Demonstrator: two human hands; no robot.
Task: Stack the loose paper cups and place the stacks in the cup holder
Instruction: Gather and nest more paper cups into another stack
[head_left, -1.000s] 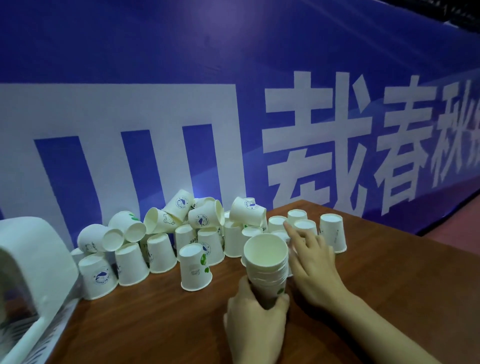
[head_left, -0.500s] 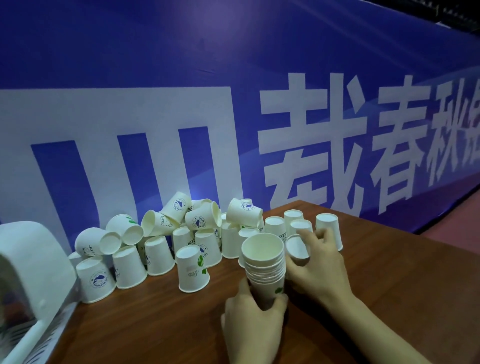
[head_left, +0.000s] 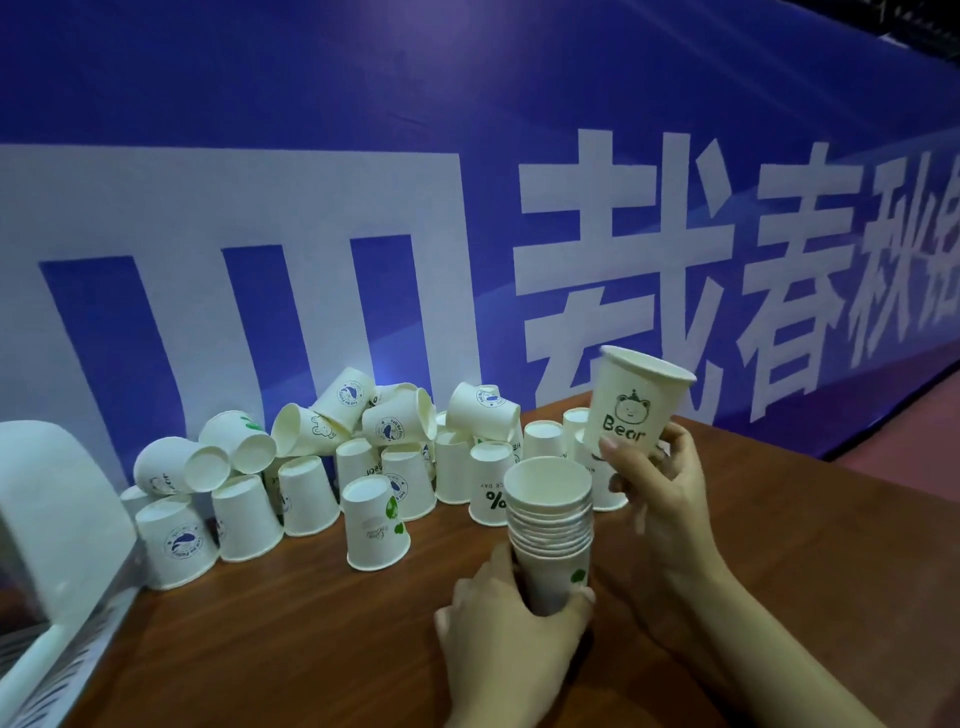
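One stack of cups (head_left: 549, 530) stands on the brown table (head_left: 311, 639), gripped by the left hand (head_left: 511, 631). The right hand (head_left: 662, 488) holds one bear cup (head_left: 631, 402) upright above. Roughly twenty loose cups (head_left: 332, 467) crowd against the blue banner (head_left: 467, 130).

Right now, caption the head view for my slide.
Left hand grips the cup stack on the table; right hand lifts a Bear cup upright.
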